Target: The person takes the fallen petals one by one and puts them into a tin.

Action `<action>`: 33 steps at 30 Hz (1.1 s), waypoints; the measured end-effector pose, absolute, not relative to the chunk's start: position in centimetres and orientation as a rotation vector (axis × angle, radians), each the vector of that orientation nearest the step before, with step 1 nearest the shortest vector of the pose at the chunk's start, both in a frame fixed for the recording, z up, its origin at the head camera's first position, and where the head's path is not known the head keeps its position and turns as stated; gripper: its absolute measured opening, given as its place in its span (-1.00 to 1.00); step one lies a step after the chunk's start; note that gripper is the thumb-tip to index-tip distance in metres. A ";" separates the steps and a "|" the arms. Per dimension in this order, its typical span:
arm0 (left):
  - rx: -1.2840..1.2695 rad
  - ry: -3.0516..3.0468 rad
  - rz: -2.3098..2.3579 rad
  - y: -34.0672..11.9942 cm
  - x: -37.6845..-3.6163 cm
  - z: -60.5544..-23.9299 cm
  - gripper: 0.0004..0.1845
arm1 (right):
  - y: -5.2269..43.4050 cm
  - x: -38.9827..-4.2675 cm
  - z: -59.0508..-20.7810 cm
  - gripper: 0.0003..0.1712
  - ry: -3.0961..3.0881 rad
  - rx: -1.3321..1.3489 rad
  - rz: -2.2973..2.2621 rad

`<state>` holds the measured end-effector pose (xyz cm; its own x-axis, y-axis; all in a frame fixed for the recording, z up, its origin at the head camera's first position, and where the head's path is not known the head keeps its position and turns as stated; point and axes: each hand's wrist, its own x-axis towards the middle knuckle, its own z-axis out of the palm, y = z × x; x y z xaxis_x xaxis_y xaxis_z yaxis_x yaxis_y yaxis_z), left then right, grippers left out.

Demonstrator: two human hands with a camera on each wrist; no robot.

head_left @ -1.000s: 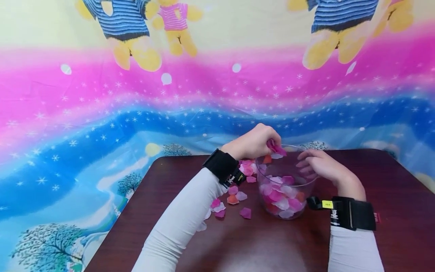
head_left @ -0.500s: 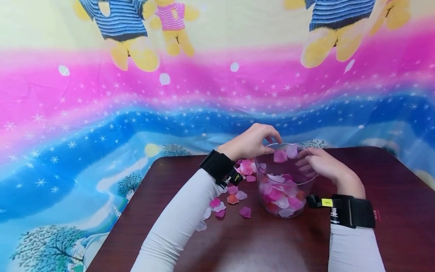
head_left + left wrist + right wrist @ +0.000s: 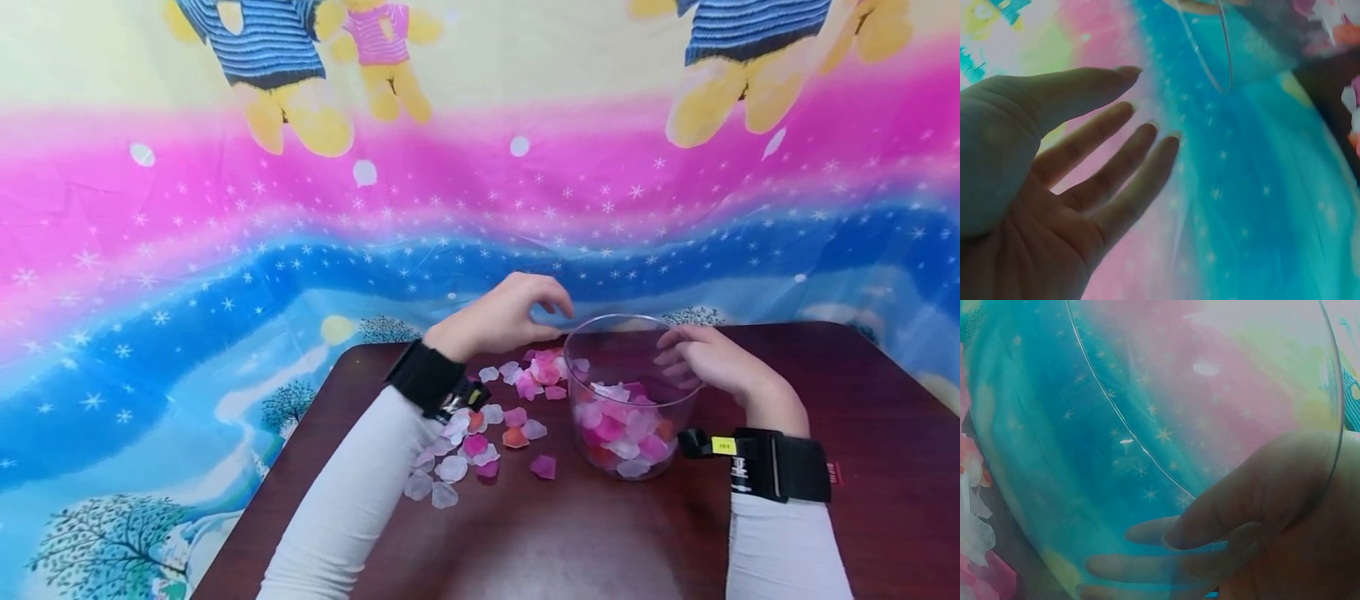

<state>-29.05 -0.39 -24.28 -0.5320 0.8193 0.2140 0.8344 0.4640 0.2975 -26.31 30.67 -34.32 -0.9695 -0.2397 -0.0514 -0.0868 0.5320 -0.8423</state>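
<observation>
My left hand (image 3: pixel 513 312) hovers just left of the rim of a clear round container (image 3: pixel 633 400), holding nothing. In the left wrist view, the thumb and fingers of the left hand (image 3: pixel 1079 169) are spread apart, with a piece of the rim beyond them. Pink, white and orange artificial petals (image 3: pixel 618 425) fill the lower part of the container. At its right side, my right hand (image 3: pixel 712 362) rests its extended fingers along the clear wall. The right wrist view shows the right hand (image 3: pixel 1260 506) through that wall, thumb close to the fingers.
Loose petals (image 3: pixel 450 468) lie on the dark brown table (image 3: pixel 525 550) left of the container, with a denser cluster of petals (image 3: pixel 543 367) near its far left side. Behind the table hangs a colourful printed cloth (image 3: pixel 375 217).
The left hand held a few petals over the container, then let them go; they fell inside. It has since drawn back to the left, fingers apart. The right hand has stayed in place.
</observation>
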 end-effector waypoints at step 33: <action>-0.490 -3.247 -0.732 -14.0 -30.3 -38.7 -0.65 | 30.2 -26.4 -34.4 -0.48 2.611 -0.318 -1.391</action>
